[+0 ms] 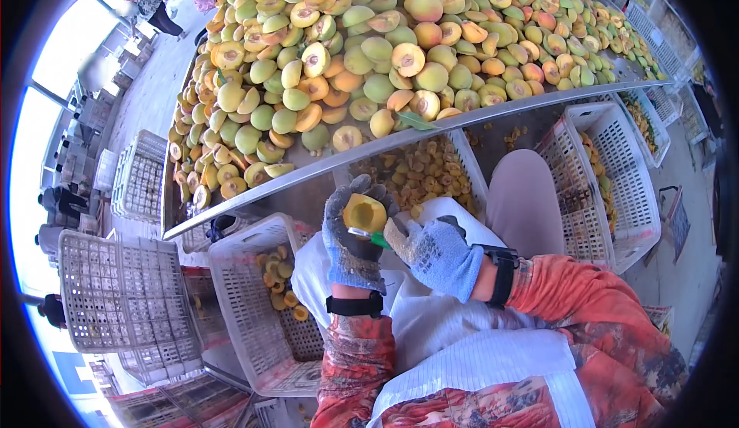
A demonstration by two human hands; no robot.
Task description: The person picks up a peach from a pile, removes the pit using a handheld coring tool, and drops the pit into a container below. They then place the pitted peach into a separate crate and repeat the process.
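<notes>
My left hand (352, 235), in a dirty blue-grey glove, is closed around a halved yellow fruit (365, 215), its cut face toward the camera. My right hand (440, 251), gloved in light blue, grips a small tool with a green handle (379, 239); the tool's metal end touches the lower edge of the fruit. Both hands are close together above my lap, just below the metal rim (308, 175) of the table. Beyond the rim lies a large heap of whole and halved fruits (377, 51), with a green leaf (416, 121) near the edge.
Under the rim stands a crate of pits and scraps (464, 162). A white crate (231, 274) at the lower left holds some fruit halves. More crates stand at the right (631, 197) and far left (115, 293). A person (156, 11) is in the background.
</notes>
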